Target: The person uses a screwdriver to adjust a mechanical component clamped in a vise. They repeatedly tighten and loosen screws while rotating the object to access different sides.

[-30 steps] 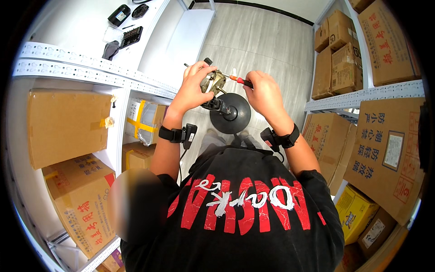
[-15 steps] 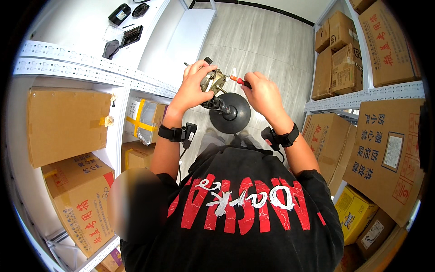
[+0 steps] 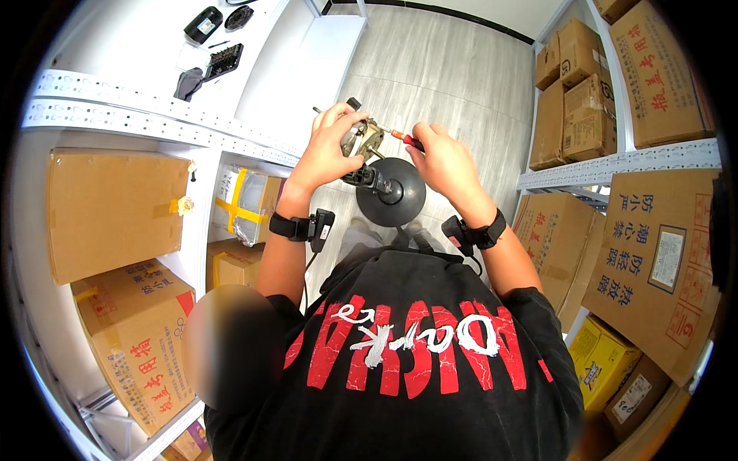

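My left hand [image 3: 330,157] is closed around a brass-and-black metal assembly [image 3: 364,140] with protruding rods and a black lower housing [image 3: 367,179]. It is on or over a black round base [image 3: 400,207]; how they join is partly hidden. My right hand [image 3: 442,161] grips a screwdriver [image 3: 401,135] with a red, orange and black handle, pointed leftward at the assembly. Whether its tip touches is too small to tell. Both wrists wear black strapped devices with cables.
A white shelf [image 3: 284,107] at upper left holds a black case of bits [image 3: 224,63], black parts [image 3: 204,24] and grey cloth [image 3: 188,84]. Cardboard boxes [image 3: 115,215] fill shelving on both sides, with a yellow box [image 3: 603,353] at lower right. A tiled floor [image 3: 430,61] lies beyond.
My right hand and the screwdriver have shifted slightly left toward the assembly. My left hand and the assembly look almost unmoved.
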`<state>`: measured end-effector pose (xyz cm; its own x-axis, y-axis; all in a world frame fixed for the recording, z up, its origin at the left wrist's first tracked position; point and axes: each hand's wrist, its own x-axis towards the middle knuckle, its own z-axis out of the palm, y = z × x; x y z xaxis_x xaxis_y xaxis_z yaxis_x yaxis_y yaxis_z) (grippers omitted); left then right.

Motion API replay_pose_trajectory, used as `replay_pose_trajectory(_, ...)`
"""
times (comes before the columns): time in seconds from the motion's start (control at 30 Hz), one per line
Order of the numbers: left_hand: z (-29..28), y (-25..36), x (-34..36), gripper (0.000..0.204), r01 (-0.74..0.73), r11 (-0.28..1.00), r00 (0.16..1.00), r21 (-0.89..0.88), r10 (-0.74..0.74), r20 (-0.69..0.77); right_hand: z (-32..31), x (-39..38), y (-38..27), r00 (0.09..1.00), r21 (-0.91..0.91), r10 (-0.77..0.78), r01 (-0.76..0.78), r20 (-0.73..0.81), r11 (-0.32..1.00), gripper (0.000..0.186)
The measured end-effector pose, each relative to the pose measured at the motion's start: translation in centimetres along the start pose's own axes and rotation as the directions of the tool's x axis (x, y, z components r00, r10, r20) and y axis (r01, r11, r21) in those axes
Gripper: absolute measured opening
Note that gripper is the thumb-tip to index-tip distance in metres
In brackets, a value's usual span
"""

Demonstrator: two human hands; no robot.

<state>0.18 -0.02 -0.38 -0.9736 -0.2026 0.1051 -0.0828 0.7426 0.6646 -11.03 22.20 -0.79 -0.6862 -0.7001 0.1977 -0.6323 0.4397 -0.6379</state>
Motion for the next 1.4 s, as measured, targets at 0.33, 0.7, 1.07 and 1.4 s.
replay_pose_trajectory(0.33,0.0,0.0,-0.1,0.072,0.011,0.999,1.000,-0.034,-0.011,0.010,0.6,0.2,1.4,0.999,0.026,-0.006,0.007,-0.040,1.000,0.018)
replay_pose_trajectory(0.7,0.1,-0.2,0.0,0.072,0.000,1.000,1.000,-0.014,0.000,0.003,1.3,-0.3,2.0,0.996,-0.004,-0.054,0.054,-0.070,0.999,0.010)
replay_pose_trajectory(1.07,0.1,-0.3,-0.2,0.073,-0.013,1.000,1.000,-0.005,0.013,-0.005,1.5,-0.4,1.3,0.996,0.075,0.077,-0.073,-0.046,0.994,0.010)
replay_pose_trajectory(1.4,0.2,-0.5,-0.1,0.072,-0.021,1.000,1.000,-0.014,0.021,-0.008,1.8,-0.5,2.1,0.996,0.144,0.025,-0.012,-0.088,0.990,0.008)
